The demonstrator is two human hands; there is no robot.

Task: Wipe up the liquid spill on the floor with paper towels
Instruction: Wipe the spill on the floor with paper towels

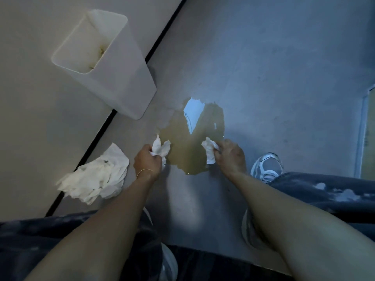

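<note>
A yellowish-brown liquid spill [188, 145] lies on the grey floor, with a bright reflection near its far edge. My left hand [147, 163] grips a crumpled white paper towel [160, 149] at the spill's left edge. My right hand [230, 155] grips another crumpled paper towel [210, 152] that rests on the spill's right side. A loose pile of white paper towels [99, 176] lies on the floor to the left of my left hand.
A white plastic bin [113, 74] stands against the pale wall [30, 98], just beyond the spill on the left. A black baseboard line [97, 136] runs along the wall. My grey sneaker [266, 167] is right of the spill, my dark-trousered knees below.
</note>
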